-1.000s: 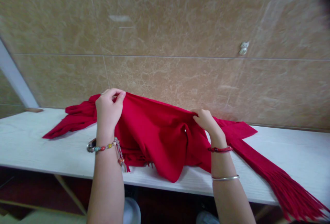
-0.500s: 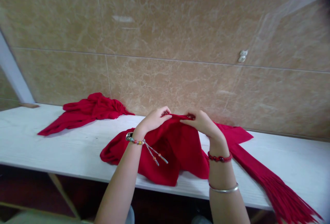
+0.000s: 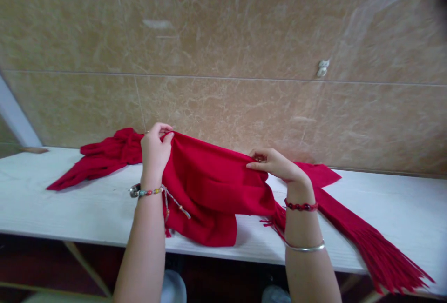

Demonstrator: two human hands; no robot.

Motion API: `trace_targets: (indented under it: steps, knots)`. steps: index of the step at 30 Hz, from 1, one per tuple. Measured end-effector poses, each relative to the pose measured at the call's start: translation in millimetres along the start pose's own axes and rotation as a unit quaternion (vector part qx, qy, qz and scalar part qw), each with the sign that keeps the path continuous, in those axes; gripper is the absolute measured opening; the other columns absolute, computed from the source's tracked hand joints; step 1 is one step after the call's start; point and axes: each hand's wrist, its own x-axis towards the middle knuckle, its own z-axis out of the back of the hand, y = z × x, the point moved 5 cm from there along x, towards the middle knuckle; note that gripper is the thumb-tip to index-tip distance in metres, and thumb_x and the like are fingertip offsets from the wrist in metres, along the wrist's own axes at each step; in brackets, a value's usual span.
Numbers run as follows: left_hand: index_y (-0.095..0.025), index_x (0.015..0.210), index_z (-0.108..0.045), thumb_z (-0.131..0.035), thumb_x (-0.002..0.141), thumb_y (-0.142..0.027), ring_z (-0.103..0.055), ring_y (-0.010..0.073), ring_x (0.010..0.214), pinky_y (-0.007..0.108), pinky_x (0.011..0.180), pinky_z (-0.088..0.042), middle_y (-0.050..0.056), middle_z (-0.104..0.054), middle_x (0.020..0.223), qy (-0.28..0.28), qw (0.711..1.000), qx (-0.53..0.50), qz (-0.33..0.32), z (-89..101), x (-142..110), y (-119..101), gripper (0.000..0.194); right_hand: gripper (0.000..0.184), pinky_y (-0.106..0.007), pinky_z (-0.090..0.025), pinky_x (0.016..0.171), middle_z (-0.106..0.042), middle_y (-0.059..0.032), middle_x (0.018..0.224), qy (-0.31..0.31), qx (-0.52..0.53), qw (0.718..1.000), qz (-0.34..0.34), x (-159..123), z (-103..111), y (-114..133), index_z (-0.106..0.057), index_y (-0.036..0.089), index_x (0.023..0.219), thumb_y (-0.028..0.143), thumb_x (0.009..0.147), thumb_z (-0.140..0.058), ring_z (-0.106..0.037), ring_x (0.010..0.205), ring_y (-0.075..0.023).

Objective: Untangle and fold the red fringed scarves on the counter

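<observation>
A red scarf [image 3: 220, 177] is stretched between my hands, its upper edge lifted off the white shelf. My left hand [image 3: 157, 147] pinches one upper corner, and that end stands higher. Farther right along the same edge, my right hand [image 3: 274, 163] grips the cloth between thumb and fingers. The lower folds hang down to the shelf, with a little fringe showing near my right wrist. Behind my right forearm lies a flat, fringed red scarf [image 3: 352, 224], its tassels reaching over the front edge. Whether it joins the held cloth is hidden.
A crumpled red cloth [image 3: 104, 154] lies at the left, partly behind my left hand. The white shelf [image 3: 70, 210] runs along a tan marbled wall [image 3: 223, 37] with a small cat-shaped hook [image 3: 323, 68]. Dark open space lies below the front edge.
My left hand has moved left and up, pulling the bunched scarf's edge out taut. My right hand stays nearly in place, still gripping. The view has shifted slightly.
</observation>
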Motion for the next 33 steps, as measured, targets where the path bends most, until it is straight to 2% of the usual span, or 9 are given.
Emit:
trace_targets:
  steps: [3,6,9,11,16,21,26,30,33]
  knots:
    - [-0.017,0.094,-0.058,-0.059,0.072,-0.017,-0.055,0.023,0.097,0.039,0.089,-0.039,0.008,-0.061,0.097,0.172,0.983,0.061,0.005,-23.3,-11.8,-7.7,0.022,0.022,-0.023,-0.035,0.05,-0.053,0.0025,0.057,-0.114,-0.076,0.99,0.018,8.6,-0.8,10.1,-0.056,0.017,0.064,0.037,0.071,-0.059,-0.046,0.054,-0.011]
    - [-0.02,0.108,-0.053,-0.061,0.073,-0.031,-0.051,0.0211,0.106,0.035,0.091,-0.038,0.008,-0.056,0.111,0.356,0.931,-0.076,-0.029,-59.8,-37.1,-37.5,0.037,0.015,-0.023,-0.036,0.053,-0.057,0.001,0.06,-0.182,-0.129,0.974,0.037,10.5,-6.2,29.8,-0.057,0.017,0.068,0.032,0.073,-0.057,-0.048,0.056,-0.0117]
    - [-0.02,0.107,-0.051,-0.058,0.076,-0.03,-0.055,0.0158,0.095,0.028,0.081,-0.043,0.005,-0.059,0.101,0.422,0.875,-0.233,-0.04,-83.4,-53.4,-62.7,0.033,0.011,-0.023,-0.036,0.055,-0.061,-0.0001,0.064,-0.183,-0.152,0.97,0.057,6.2,-9.9,46.8,-0.061,0.018,0.073,0.027,0.075,-0.055,-0.05,0.058,-0.0121]
    - [-0.018,0.095,-0.054,-0.058,0.076,-0.031,-0.055,0.0129,0.077,0.024,0.069,-0.043,0.0,-0.058,0.081,0.425,0.863,-0.27,-0.04,-91.1,-55.6,-67.4,0.024,0.011,-0.023,-0.036,0.055,-0.061,-0.0001,0.064,-0.168,-0.16,0.971,0.062,1.8,-8.9,51.2,-0.062,0.019,0.074,0.027,0.075,-0.055,-0.051,0.057,-0.0119]
    - [-0.016,0.074,-0.053,-0.057,0.076,-0.032,-0.04,0.0085,0.055,0.02,0.053,-0.033,-0.006,-0.041,0.059,0.39,0.875,-0.279,-0.064,-91.8,-48.6,-63.0,0.016,0.017,-0.022,-0.031,0.05,-0.056,0.0018,0.057,-0.088,-0.197,0.975,0.051,-3.1,-3.9,43.0,-0.062,0.017,0.068,0.033,0.074,-0.057,-0.044,0.052,-0.0102]
    - [-0.016,0.068,-0.051,-0.055,0.077,-0.024,-0.035,0.0083,0.053,0.021,0.053,-0.03,-0.006,-0.034,0.056,0.239,0.937,-0.238,-0.092,-69.7,-34.4,-69.3,0.012,0.014,-0.021,-0.032,0.052,-0.059,0.0017,0.063,0.031,-0.184,0.982,0.001,5.1,-16.6,20.6,-0.064,0.017,0.079,0.025,0.073,-0.055,-0.047,0.057,-0.0105]
    - [-0.017,0.066,-0.049,-0.055,0.075,-0.015,-0.038,0.0086,0.055,0.021,0.056,-0.032,-0.006,-0.036,0.058,0.106,0.97,-0.172,-0.132,-41.8,-30.2,-84.8,0.011,0.016,-0.021,-0.034,0.05,-0.058,0.0008,0.054,0.11,-0.206,0.968,-0.091,17.7,-33.9,-13.4,-0.064,0.016,0.065,0.015,0.073,-0.05,-0.05,0.053,-0.0115]
    - [-0.017,0.066,-0.049,-0.054,0.078,-0.017,-0.037,0.0081,0.054,0.02,0.054,-0.032,-0.005,-0.035,0.058,0.033,0.974,-0.164,-0.152,-26.3,-29.3,-89.4,0.013,0.017,-0.022,-0.036,0.055,-0.062,-0.001,0.06,-0.027,-0.249,0.966,-0.07,21.4,-20.4,-7.2,-0.064,0.018,0.063,0.011,0.07,-0.05,-0.055,0.06,-0.0137]
    - [-0.018,0.069,-0.049,-0.055,0.079,-0.022,-0.035,0.0082,0.053,0.02,0.051,-0.03,-0.006,-0.033,0.057,-0.042,0.973,-0.18,-0.139,-8.6,-24.4,-83.2,0.013,0.016,-0.024,-0.039,0.058,-0.063,-0.0019,0.066,-0.321,-0.198,0.926,-0.015,2.7,11.0,23.6,-0.063,0.018,0.074,0.017,0.076,-0.047,-0.057,0.064,-0.015]
